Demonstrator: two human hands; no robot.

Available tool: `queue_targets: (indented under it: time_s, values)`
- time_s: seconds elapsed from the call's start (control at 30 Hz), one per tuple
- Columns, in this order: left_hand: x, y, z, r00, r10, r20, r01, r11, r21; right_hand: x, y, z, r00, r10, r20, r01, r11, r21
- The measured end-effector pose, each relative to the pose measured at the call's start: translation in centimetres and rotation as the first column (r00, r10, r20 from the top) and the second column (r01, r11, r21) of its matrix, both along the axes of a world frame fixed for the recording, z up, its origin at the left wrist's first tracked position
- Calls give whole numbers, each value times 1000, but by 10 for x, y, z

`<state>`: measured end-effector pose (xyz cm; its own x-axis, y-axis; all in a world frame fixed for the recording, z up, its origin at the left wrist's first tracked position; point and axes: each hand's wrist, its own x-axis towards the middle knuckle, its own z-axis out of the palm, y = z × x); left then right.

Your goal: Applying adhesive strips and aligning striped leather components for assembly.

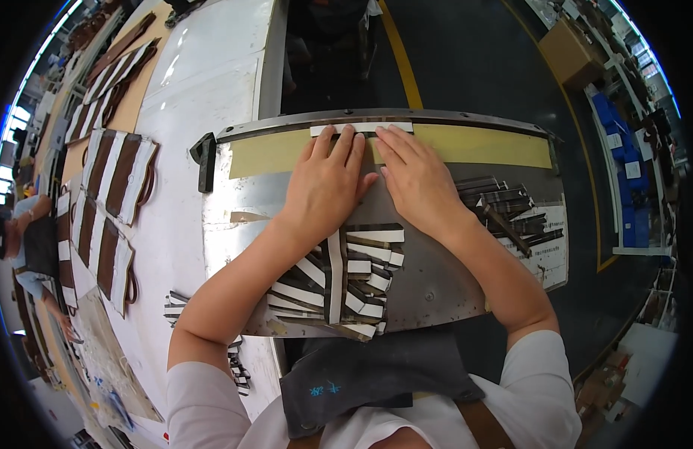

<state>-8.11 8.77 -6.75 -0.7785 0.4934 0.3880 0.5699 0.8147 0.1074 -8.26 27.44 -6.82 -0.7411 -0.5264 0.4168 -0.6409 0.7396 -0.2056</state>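
Note:
A narrow white strip with dark edges point(365, 129) lies along the far edge of a metal plate point(428, 299), over a yellow band point(481, 146). My left hand point(324, 179) rests with its fingers stretched out, fingertips on the left part of that strip. My right hand point(417, 176) lies beside it, fingers extended too, with its tips at the strip's right part. Both thumbs point inward and stay apart. Between my forearms is a loose pile of white-and-dark strips point(298, 293), with one long strip point(335, 273) lying lengthwise across it.
Dark strips point(503, 206) are heaped at the plate's right side. A black clamp-like piece point(205, 161) stands at its left corner. Brown-and-white striped pieces point(114, 176) lie on the left table. Another person point(32, 232) is at far left; blue bins point(630, 176) line the right.

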Motion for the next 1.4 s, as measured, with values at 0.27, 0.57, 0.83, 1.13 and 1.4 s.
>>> queue_targets:
  time_s: [0.27, 0.57, 0.83, 1.13, 1.4]
  values:
    - [-1, -1, 6, 999, -18, 44, 18, 1000, 15, -1, -1, 3, 998, 0, 62, -3, 999, 46]
    - [5, 0, 3, 1000, 5, 30, -5, 1000, 2, 1, -5, 7, 1000, 21, 21, -23, 996, 91]
    - [8, -4, 7, 997, -9, 75, 8, 1000, 4, 3, -6, 10, 1000, 17, 24, -19, 995, 94]
    - [15, -5, 8, 998, -19, 63, 18, 1000, 20, 7, -9, 4, 999, -15, -33, 18, 993, 115]
    - [13, -3, 12, 995, -12, 102, 10, 1000, 22, 2, -2, 8, 999, 15, 29, -11, 990, -144]
